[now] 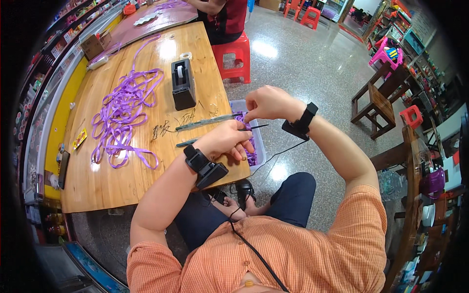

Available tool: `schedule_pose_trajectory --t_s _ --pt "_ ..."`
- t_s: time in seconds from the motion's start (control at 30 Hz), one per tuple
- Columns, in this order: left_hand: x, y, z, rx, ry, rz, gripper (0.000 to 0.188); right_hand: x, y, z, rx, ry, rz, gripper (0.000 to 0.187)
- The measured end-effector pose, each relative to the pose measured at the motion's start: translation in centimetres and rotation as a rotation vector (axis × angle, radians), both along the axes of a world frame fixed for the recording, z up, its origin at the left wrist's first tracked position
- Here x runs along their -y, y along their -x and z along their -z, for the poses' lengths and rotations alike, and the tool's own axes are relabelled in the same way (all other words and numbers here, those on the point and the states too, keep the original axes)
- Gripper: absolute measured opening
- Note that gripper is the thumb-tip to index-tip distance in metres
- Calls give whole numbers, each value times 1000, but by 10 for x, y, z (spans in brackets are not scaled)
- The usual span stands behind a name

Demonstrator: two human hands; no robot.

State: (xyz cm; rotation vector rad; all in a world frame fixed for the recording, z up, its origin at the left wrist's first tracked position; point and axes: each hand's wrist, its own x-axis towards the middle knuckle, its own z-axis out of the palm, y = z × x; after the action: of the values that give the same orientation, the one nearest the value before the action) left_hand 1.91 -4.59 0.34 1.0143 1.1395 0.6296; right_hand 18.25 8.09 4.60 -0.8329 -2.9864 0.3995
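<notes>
My left hand (226, 140) is at the table's right edge, fingers curled. A thin dark stick (256, 127) juts out of it to the right. My right hand (274, 103) is a little farther off, over the bin, thumb and fingers pinched together; whatever is between them is too small to make out. Its fingertips are close to the end of a long, narrow dark strip in shiny clear wrap (205, 121) on the table. A second dark strip (186, 142) runs partly under my left hand. Below both hands stands a whitish plastic bin (261, 155) with purple pieces inside.
A tangle of purple ribbon (128, 110) spreads over the wooden table (80, 188). A black tape dispenser (183, 93) and a tape roll (185, 55) are near the far end. Beyond, a person sits on a red stool (234, 54). A cable (281, 155) trails from my right wrist.
</notes>
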Motion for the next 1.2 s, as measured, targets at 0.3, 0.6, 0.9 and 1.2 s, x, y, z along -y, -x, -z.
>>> schedule_pose_trajectory --t_s 0.3,0.6,0.9,1.2 --pt "2 -4 -8 7 4 2 22 -3 -10 15 -240 -28 -228 19" --pt "0 -4 -4 -17 -1 -13 23 -15 4 16 -121 -92 -506 17" --pt "3 -1 -5 -3 -4 -15 20 -16 -15 35 -323 318 -284 27" --pt "-2 0 0 -4 -6 14 23 3 -52 118 -801 1503 279 37"
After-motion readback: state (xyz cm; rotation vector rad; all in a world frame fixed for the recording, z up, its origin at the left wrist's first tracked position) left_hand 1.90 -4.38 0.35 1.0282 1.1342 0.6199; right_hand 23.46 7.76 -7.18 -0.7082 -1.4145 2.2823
